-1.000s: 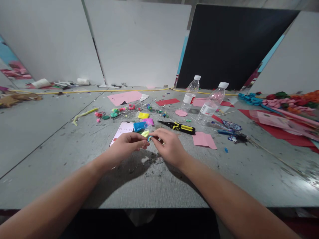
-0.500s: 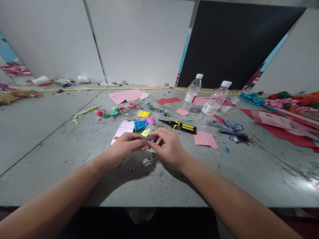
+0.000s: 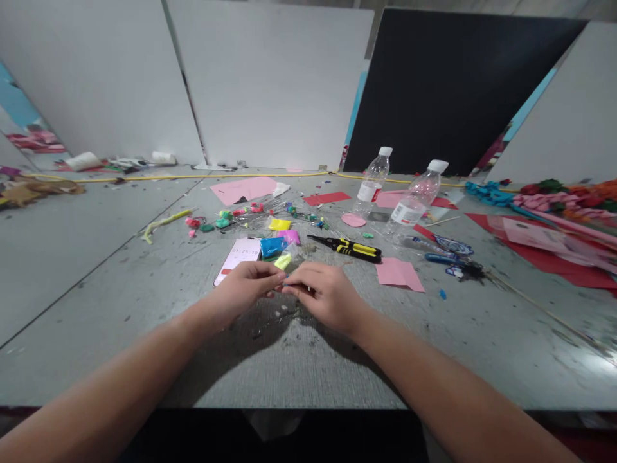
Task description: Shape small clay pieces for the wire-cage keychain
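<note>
My left hand point(image 3: 248, 285) and my right hand point(image 3: 328, 292) meet at the fingertips over the grey table point(image 3: 284, 379). Between them a tiny blue piece point(image 3: 286, 280) is pinched, mostly hidden by the fingers. Both hands are closed. Just beyond the fingers lie a bright yellow packet point(image 3: 283, 261), a blue packet point(image 3: 273, 246), a magenta packet point(image 3: 290, 236) and a yellow packet point(image 3: 279, 224). A phone point(image 3: 237, 256) showing a timer lies beyond my left hand.
Black and yellow pliers point(image 3: 354, 249) and a pink paper square point(image 3: 399, 274) lie right of the packets. Two clear bottles point(image 3: 370, 191) point(image 3: 409, 209) stand behind. Coloured clay bits point(image 3: 224, 219) and red paper point(image 3: 535, 247) lie farther out. Panels point(image 3: 279, 83) line the back.
My fingertips have closed tighter around the blue piece, which shows less now. The fingers of my right hand have bent inward and lowered slightly. The view has tilted a little.
</note>
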The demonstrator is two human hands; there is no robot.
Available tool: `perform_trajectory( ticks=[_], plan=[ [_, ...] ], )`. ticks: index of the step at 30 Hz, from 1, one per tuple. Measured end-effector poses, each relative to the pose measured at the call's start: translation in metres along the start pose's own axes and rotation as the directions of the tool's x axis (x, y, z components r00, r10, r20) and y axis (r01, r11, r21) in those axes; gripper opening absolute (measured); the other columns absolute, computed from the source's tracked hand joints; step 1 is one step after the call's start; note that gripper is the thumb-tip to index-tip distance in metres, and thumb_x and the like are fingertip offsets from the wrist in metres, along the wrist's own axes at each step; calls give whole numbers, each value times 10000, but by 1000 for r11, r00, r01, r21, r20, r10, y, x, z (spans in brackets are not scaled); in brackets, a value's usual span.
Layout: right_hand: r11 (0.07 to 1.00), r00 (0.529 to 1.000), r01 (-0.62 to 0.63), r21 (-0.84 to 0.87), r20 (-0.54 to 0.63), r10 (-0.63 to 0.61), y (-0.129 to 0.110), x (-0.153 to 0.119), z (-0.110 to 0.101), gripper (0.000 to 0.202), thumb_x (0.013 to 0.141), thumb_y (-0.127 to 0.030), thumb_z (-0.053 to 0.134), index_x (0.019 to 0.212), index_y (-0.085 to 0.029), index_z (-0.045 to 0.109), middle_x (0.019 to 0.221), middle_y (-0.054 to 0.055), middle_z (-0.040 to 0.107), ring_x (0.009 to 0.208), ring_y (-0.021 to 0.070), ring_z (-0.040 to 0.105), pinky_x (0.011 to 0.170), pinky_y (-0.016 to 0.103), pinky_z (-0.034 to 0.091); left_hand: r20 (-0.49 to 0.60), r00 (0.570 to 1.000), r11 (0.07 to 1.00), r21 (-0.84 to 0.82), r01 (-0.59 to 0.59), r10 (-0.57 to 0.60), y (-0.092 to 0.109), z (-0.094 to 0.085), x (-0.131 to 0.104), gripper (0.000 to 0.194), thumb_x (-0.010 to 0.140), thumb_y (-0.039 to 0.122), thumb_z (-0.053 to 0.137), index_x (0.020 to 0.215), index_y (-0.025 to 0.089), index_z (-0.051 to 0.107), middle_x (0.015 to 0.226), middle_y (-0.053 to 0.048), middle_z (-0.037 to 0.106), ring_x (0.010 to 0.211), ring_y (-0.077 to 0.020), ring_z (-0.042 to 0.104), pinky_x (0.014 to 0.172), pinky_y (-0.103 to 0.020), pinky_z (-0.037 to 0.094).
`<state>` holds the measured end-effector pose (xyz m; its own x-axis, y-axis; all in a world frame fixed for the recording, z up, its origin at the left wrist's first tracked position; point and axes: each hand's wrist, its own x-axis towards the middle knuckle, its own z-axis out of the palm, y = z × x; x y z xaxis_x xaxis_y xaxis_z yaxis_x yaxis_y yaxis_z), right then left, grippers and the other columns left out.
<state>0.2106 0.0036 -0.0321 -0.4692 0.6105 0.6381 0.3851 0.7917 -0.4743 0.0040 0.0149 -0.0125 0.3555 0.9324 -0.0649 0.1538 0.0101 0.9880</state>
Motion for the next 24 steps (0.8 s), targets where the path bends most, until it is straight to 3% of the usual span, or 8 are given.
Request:
perform_trajectory(
  ticks=[3, 6, 12, 18, 21, 24],
  plan=[
    [1000, 1000, -30, -1, -2, 30, 1, -1, 1, 187, 970, -203, 750, 795, -214, 687, 815, 25, 722, 755, 179, 652, 718, 313, 503, 57, 998, 999, 27, -18, 16, 3, 1, -3, 254, 837, 436, 791, 734, 203, 793, 742, -37, 719, 700, -182, 606, 684, -321, 457],
    [997, 998, -70, -19, -2, 70, 1, -2, 3, 320, 920, -225, 798, 684, -214, 583, 732, -2, 647, 684, 163, 581, 654, 296, 437, 130, 991, 997, 70, -32, 22, 11, 2, -8, 233, 804, 396, 821, 676, 205, 782, 696, -32, 705, 699, -193, 603, 677, -321, 452],
    [996, 995, -87, -21, 50, 88, -1, -4, 1, 135, 1001, -214, 719, 866, -200, 713, 826, 32, 749, 756, 184, 665, 709, 304, 471, 108, 994, 996, 75, -38, 29, 16, 1, -8, 222, 749, 372, 849, 631, 214, 747, 636, -13, 665, 656, -176, 567, 651, -308, 418],
    [999, 998, -49, -6, 48, 49, 2, -4, 0, 216, 1061, -165, 543, 1007, -194, 751, 936, 94, 791, 850, 219, 711, 779, 348, 535, 32, 999, 1000, -9, 21, -21, 4, 0, -2, 240, 716, 405, 885, 760, 206, 759, 715, -32, 726, 652, -170, 600, 652, -308, 457],
    [1000, 997, -10, 16, 75, 8, 2, -5, 0, 170, 1042, -180, 582, 1024, -206, 750, 985, 93, 804, 894, 221, 725, 823, 358, 554, 5, 999, 998, -51, 39, -38, 0, 1, -2, 237, 723, 384, 881, 847, 214, 773, 714, -29, 727, 631, -167, 596, 644, -314, 462],
    [999, 996, -30, 15, 79, 29, 0, -6, 1, 86, 1000, -205, 683, 923, -207, 721, 875, 51, 781, 774, 193, 696, 730, 315, 526, 28, 999, 997, -61, 46, -44, 0, 2, -4, 173, 731, 349, 869, 785, 206, 789, 693, -35, 709, 619, -166, 586, 634, -319, 465]
  ],
)
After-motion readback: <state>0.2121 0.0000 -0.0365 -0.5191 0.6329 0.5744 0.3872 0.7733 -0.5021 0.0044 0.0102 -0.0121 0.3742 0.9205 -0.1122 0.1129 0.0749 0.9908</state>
